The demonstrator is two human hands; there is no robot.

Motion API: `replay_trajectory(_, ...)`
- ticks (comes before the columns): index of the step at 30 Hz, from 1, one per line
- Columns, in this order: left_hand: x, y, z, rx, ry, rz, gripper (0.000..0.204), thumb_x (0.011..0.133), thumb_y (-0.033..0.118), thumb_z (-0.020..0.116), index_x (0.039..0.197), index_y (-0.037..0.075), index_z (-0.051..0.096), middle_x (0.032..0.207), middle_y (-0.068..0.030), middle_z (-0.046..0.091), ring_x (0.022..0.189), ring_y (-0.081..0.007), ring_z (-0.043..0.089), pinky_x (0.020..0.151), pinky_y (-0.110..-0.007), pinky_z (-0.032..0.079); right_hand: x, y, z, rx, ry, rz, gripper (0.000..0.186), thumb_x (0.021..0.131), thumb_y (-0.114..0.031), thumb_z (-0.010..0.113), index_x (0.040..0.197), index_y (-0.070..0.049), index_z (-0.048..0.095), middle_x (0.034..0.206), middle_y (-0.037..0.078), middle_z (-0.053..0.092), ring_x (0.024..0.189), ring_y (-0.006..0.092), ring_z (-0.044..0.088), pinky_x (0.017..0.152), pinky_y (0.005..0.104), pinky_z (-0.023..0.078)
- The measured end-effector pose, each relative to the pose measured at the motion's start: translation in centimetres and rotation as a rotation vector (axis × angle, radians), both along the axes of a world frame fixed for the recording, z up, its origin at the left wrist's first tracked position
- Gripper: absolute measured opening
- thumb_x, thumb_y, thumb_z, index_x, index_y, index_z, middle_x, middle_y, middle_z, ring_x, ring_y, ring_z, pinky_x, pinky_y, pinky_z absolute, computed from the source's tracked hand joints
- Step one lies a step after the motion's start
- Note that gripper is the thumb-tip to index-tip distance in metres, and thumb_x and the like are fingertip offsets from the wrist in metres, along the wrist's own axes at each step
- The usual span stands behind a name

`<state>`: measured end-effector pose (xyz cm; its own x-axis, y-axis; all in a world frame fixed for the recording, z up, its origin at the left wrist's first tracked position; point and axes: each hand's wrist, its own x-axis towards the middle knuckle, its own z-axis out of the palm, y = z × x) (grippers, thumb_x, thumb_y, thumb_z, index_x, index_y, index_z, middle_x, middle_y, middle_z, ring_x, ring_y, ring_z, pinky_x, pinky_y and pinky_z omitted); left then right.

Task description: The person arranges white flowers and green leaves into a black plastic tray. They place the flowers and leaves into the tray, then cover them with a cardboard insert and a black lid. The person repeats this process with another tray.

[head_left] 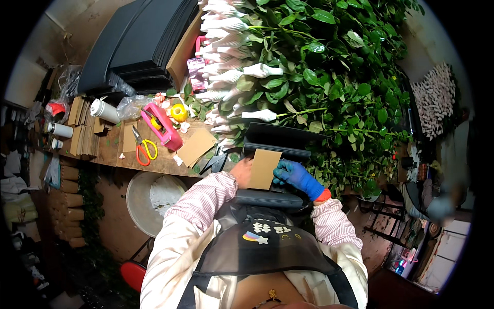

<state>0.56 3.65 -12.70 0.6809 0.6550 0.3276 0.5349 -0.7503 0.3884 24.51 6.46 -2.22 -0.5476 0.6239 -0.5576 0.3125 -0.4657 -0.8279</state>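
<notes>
Brown card (pixel 265 170) — one, plain, rectangular, directly in front of you between your two hands; the landmark for all entries below

Left hand (pixel 241 173) — yours, bare, at the card's left edge and touching it; your fingers run behind the card, so how far they spread, and whether they grip, can't be made out

Right hand (pixel 296 177) — yours, in a blue glove, at the card's right edge; your fingers are bent inward, narrow, their tips against that edge; whether they pinch it can't be made out

Black sheet (pixel 280 136) — folded, just beyond the card

Dark padded edge (pixel 270 200) — just below the card, on your side

Second brown card (pixel 197 148) — left of the card, lying on the wooden table (pixel 167 164)

Tape dispenser (pixel 172 140) — pink, farther left of the card

Cutters (pixel 143 147) — one yellow handle, one orange, left of the card beyond the dispenser

White buds (pixel 226 77) — many, sleeved in netting, beyond the card and a little left

Leafy stems (pixel 334 92) — green, heaped beyond the card and to its right

Round tub (pixel 135 206) — pale, well left of the card and lower, with white material inside
</notes>
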Motion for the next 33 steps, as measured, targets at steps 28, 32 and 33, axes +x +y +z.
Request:
replay_trajectory(28, -2.3, -1.2, 5.5, -0.218, -0.058, -0.026, 0.024, 0.078, 0.004, 0.066, 0.101, 0.002, 0.071, 0.113, -0.0129, 0.069, 0.105, -0.0304, 0.066, 0.088, -0.036, 0.056, -2.6, -0.7, -5.0, 0.71, -0.777, 0.317, 0.037, 0.089, -0.045, 0.06, 0.099, -0.011, 0.073, 0.097, 0.019, 0.072, 0.088, 0.0394, 0.069, 0.08, 0.0489, 0.056)
replay_trajectory(32, -2.1, -1.3, 5.1, -0.102, -0.026, -0.017, 0.019, 0.08, 0.006, 0.068, 0.098, 0.005, 0.072, 0.11, -0.0116, 0.07, 0.103, -0.0295, 0.067, 0.087, -0.038, 0.056, -0.6, -1.5, 7.2, 0.957, -0.145, 0.0, 0.03, 0.095, -0.03, 0.063, 0.121, -0.015, 0.068, 0.111, 0.012, 0.071, 0.096, 0.0321, 0.069, 0.086, 0.0401, 0.056)
replay_trajectory(33, -1.6, -1.6, 6.3, -0.109, -0.049, 0.017, 0.014, 0.079, 0.008, 0.07, 0.094, 0.006, 0.072, 0.106, -0.0101, 0.07, 0.099, -0.0292, 0.068, 0.084, -0.038, 0.057, 0.5, -0.6, 10.3, 1.19, -0.194, -0.12, 0.031, 0.093, -0.019, 0.065, 0.123, -0.013, 0.067, 0.117, 0.013, 0.07, 0.102, 0.0307, 0.068, 0.089, 0.0401, 0.055)
